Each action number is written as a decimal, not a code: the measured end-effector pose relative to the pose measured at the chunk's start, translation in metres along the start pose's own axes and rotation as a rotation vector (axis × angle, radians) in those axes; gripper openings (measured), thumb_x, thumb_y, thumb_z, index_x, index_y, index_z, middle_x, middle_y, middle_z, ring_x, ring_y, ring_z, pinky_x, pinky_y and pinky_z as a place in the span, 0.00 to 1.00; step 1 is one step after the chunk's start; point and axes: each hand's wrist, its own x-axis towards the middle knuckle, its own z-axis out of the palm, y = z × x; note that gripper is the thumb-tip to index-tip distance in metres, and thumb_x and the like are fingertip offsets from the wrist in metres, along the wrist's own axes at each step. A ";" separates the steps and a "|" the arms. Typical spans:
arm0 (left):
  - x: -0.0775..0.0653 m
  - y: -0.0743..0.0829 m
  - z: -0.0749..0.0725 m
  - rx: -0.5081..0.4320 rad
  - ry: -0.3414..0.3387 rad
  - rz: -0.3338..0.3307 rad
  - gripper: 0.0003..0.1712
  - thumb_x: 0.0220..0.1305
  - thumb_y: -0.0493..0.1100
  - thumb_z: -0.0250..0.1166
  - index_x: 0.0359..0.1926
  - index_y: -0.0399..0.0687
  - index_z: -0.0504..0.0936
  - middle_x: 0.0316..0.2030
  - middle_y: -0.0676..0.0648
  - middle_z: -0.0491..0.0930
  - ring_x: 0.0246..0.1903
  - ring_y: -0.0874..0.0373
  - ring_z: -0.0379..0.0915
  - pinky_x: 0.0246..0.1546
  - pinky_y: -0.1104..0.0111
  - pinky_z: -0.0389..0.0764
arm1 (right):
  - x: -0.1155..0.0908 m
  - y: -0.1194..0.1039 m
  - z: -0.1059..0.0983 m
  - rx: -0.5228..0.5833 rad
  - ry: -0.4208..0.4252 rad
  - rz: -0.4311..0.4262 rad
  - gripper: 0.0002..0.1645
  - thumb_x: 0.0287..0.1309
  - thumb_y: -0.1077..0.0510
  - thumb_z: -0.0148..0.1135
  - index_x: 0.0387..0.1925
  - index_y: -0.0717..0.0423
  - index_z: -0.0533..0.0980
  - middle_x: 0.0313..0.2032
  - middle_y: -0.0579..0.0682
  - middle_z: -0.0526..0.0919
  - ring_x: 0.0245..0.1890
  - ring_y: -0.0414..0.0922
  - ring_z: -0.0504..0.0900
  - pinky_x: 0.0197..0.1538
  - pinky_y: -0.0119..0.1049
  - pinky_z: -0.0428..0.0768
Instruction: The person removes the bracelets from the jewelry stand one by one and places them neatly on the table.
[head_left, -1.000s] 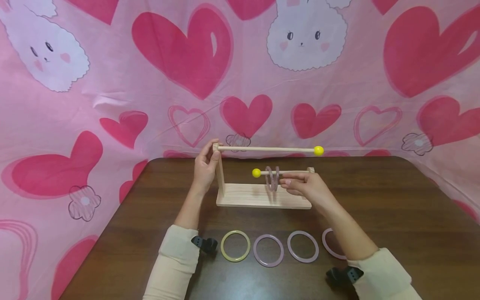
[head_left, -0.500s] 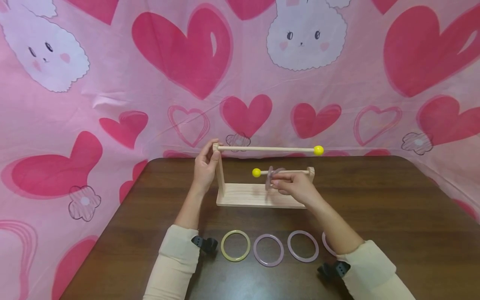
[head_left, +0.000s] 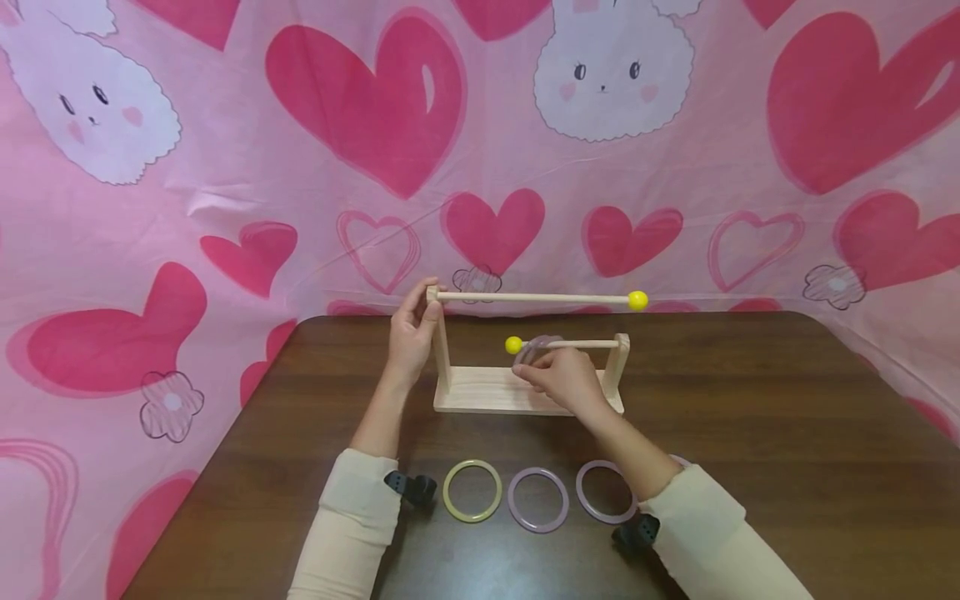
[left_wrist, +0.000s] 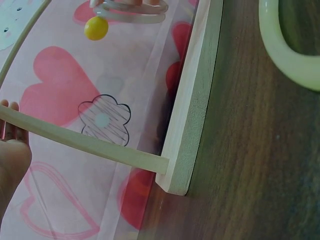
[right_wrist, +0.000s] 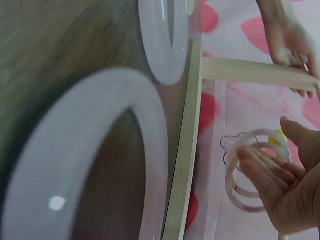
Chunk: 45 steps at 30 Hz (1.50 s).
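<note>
My left hand (head_left: 411,337) grips the top of the left post of a wooden stand (head_left: 480,392). The stand carries two rods tipped with yellow balls: a long upper rod (head_left: 532,297) and a shorter lower rod (head_left: 588,343). Two translucent purple rings (right_wrist: 231,182) hang around the lower rod, tilted, close to its yellow ball (head_left: 513,345). With its fingers and thumb, my right hand (head_left: 566,379) holds these rings, partly hiding them in the head view. In the left wrist view, both rings (left_wrist: 150,19) appear at the top edge beside the ball.
On the brown table (head_left: 787,417), in front of the stand, lie a yellow-green ring (head_left: 447,492) and purple rings (head_left: 512,500) in a row. My right forearm partly covers the rightmost ones. A pink heart-patterned cloth (head_left: 495,158) hangs behind the table.
My right hand has moved left along the lower rod and taken hold of the two hanging rings, which now sit tilted nearer the yellow ball. My left hand stays on the post.
</note>
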 end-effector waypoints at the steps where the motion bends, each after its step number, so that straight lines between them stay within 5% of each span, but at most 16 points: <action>1: 0.000 0.000 0.000 0.003 0.001 0.000 0.28 0.62 0.43 0.59 0.54 0.23 0.65 0.43 0.46 0.79 0.42 0.62 0.73 0.47 0.72 0.71 | 0.000 -0.002 0.001 -0.051 0.030 -0.006 0.20 0.51 0.42 0.65 0.19 0.53 0.84 0.13 0.43 0.79 0.17 0.40 0.74 0.21 0.33 0.70; 9: 0.000 -0.001 0.001 0.012 0.001 -0.005 0.23 0.64 0.37 0.57 0.54 0.23 0.65 0.45 0.36 0.77 0.42 0.60 0.73 0.47 0.72 0.72 | 0.003 -0.010 0.005 -0.199 0.129 0.024 0.22 0.49 0.38 0.63 0.14 0.47 0.84 0.12 0.40 0.76 0.19 0.43 0.73 0.20 0.36 0.70; 13: 0.000 -0.001 0.001 0.001 -0.001 -0.003 0.25 0.63 0.38 0.57 0.54 0.22 0.65 0.44 0.40 0.78 0.42 0.61 0.73 0.47 0.72 0.71 | 0.002 -0.009 0.003 -0.215 0.136 0.036 0.19 0.49 0.41 0.65 0.15 0.48 0.83 0.14 0.42 0.77 0.22 0.46 0.76 0.21 0.38 0.70; 24: 0.000 -0.001 0.001 0.007 0.001 -0.008 0.24 0.63 0.38 0.57 0.54 0.23 0.65 0.45 0.35 0.76 0.43 0.56 0.73 0.47 0.71 0.72 | -0.008 -0.003 -0.006 -0.134 0.202 0.028 0.12 0.48 0.48 0.68 0.21 0.52 0.85 0.19 0.43 0.82 0.20 0.43 0.73 0.21 0.36 0.66; 31: 0.000 -0.001 0.001 0.006 0.004 -0.009 0.24 0.63 0.38 0.57 0.54 0.23 0.65 0.43 0.43 0.78 0.42 0.58 0.74 0.47 0.71 0.72 | -0.012 -0.001 -0.008 -0.110 0.229 0.030 0.11 0.49 0.50 0.68 0.21 0.52 0.85 0.17 0.43 0.82 0.15 0.39 0.68 0.19 0.35 0.63; 39: -0.002 0.001 0.000 0.020 0.002 -0.004 0.32 0.60 0.47 0.60 0.55 0.24 0.65 0.46 0.26 0.72 0.42 0.59 0.74 0.51 0.61 0.72 | -0.014 -0.002 -0.008 -0.083 0.279 -0.023 0.11 0.50 0.53 0.67 0.18 0.52 0.84 0.15 0.44 0.81 0.13 0.37 0.66 0.16 0.34 0.62; 45: -0.001 0.000 0.000 0.014 -0.004 0.007 0.31 0.61 0.46 0.60 0.54 0.23 0.65 0.46 0.27 0.72 0.42 0.60 0.74 0.49 0.64 0.73 | -0.015 -0.001 -0.006 -0.061 0.310 -0.053 0.10 0.50 0.56 0.68 0.17 0.53 0.84 0.14 0.44 0.81 0.11 0.36 0.62 0.13 0.31 0.58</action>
